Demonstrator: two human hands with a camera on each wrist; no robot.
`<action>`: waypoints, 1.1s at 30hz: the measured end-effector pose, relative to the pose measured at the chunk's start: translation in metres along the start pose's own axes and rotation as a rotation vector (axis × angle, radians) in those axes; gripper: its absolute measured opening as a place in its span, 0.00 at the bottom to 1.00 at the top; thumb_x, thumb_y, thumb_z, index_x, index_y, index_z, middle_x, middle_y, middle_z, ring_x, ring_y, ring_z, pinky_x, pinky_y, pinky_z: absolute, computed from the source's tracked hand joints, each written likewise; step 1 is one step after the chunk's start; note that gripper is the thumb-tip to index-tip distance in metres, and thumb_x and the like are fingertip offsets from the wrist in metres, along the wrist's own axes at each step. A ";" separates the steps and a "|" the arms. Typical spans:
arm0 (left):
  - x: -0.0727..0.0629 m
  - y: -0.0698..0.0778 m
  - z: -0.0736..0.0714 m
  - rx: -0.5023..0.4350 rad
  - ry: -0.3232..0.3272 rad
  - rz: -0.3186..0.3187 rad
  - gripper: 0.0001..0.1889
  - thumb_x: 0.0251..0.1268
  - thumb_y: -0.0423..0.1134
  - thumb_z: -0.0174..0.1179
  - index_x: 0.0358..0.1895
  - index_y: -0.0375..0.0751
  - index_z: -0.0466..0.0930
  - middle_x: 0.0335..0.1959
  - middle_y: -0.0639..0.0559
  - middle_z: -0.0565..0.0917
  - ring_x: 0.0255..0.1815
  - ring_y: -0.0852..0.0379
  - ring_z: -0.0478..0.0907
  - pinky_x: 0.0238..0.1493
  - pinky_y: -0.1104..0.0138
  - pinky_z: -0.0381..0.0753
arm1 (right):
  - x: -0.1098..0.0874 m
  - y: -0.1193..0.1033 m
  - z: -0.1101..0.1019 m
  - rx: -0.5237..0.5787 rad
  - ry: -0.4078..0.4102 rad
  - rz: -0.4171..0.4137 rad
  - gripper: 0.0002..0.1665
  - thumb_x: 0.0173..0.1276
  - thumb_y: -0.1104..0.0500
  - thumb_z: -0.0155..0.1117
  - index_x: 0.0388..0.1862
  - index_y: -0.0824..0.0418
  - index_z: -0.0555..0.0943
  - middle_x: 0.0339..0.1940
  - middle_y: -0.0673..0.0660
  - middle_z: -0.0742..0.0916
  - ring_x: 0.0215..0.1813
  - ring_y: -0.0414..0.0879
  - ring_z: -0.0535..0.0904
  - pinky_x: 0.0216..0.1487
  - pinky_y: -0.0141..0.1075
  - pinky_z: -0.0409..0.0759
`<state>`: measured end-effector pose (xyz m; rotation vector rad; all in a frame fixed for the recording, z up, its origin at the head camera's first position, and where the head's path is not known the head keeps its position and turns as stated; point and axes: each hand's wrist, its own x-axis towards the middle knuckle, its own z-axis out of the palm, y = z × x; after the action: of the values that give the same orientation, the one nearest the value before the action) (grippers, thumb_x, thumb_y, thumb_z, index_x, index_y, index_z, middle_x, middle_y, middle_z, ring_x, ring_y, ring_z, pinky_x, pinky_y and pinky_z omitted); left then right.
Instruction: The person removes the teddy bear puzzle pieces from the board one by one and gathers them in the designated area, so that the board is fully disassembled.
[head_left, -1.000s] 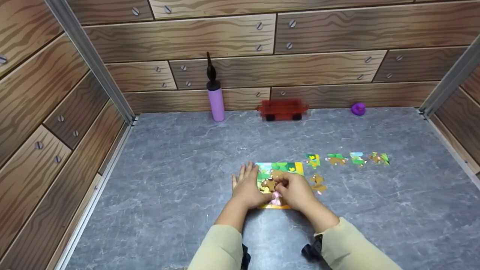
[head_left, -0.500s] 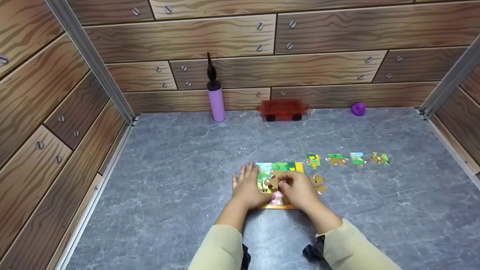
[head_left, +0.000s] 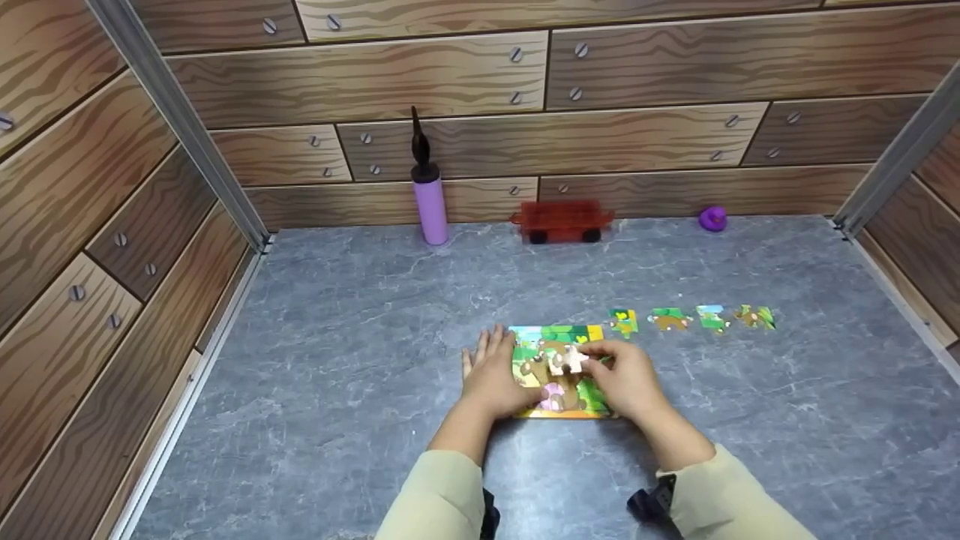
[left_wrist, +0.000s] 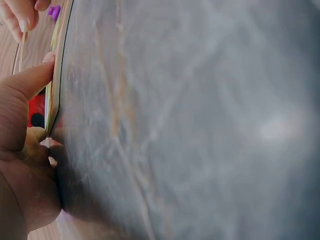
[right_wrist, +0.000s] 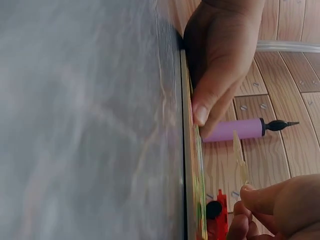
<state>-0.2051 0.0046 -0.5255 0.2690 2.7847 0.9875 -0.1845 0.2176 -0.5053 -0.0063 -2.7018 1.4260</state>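
Observation:
A colourful jigsaw puzzle board with bear pictures lies on the grey table. My left hand rests along its left side, fingers straight and spread, with the thumb pressing on the board's face. Between thumb and fingertips my right hand pinches a puzzle piece, whose pale side shows in the head view. From the right wrist view, that puzzle piece is raised off the board and seen nearly edge-on. Brown bear parts and a pink patch show on the board.
Several loose puzzle pieces lie in a row to the board's right. Along the back wall stand a purple hand pump, a red toy wagon and a purple rubber duck. Wood-patterned walls enclose the table.
My right hand has moved right and lifted the pinched puzzle piece from the board, its pale side now showing. The left hand stays where it was.

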 end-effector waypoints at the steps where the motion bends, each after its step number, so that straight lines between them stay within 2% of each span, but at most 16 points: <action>1: 0.000 0.000 0.000 0.003 -0.001 -0.002 0.59 0.52 0.59 0.79 0.84 0.38 0.58 0.87 0.40 0.52 0.88 0.40 0.41 0.83 0.39 0.34 | 0.000 0.001 -0.002 0.002 0.000 0.003 0.11 0.71 0.71 0.69 0.50 0.69 0.89 0.41 0.60 0.90 0.35 0.45 0.79 0.35 0.33 0.78; 13: 0.001 -0.001 0.001 0.023 -0.010 -0.007 0.59 0.53 0.59 0.78 0.84 0.39 0.58 0.88 0.42 0.51 0.88 0.41 0.41 0.83 0.39 0.32 | -0.006 0.016 -0.028 -0.020 0.036 0.003 0.11 0.72 0.70 0.68 0.51 0.71 0.88 0.40 0.61 0.90 0.38 0.47 0.81 0.39 0.33 0.80; 22: 0.001 -0.001 0.001 0.025 0.000 0.000 0.59 0.53 0.59 0.79 0.84 0.39 0.58 0.87 0.42 0.51 0.88 0.41 0.41 0.83 0.39 0.32 | -0.007 0.025 -0.045 0.004 0.030 0.028 0.13 0.76 0.69 0.65 0.55 0.73 0.87 0.42 0.64 0.89 0.34 0.46 0.81 0.30 0.31 0.82; 33: 0.000 -0.001 0.001 0.020 -0.001 0.000 0.58 0.53 0.59 0.78 0.84 0.39 0.59 0.87 0.42 0.52 0.88 0.41 0.41 0.83 0.38 0.33 | -0.009 0.042 -0.071 -0.079 0.082 0.023 0.13 0.74 0.69 0.68 0.54 0.73 0.87 0.46 0.68 0.90 0.42 0.50 0.82 0.39 0.28 0.79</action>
<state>-0.2053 0.0046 -0.5267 0.2722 2.7947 0.9603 -0.1718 0.3000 -0.5009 -0.0987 -2.6971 1.2939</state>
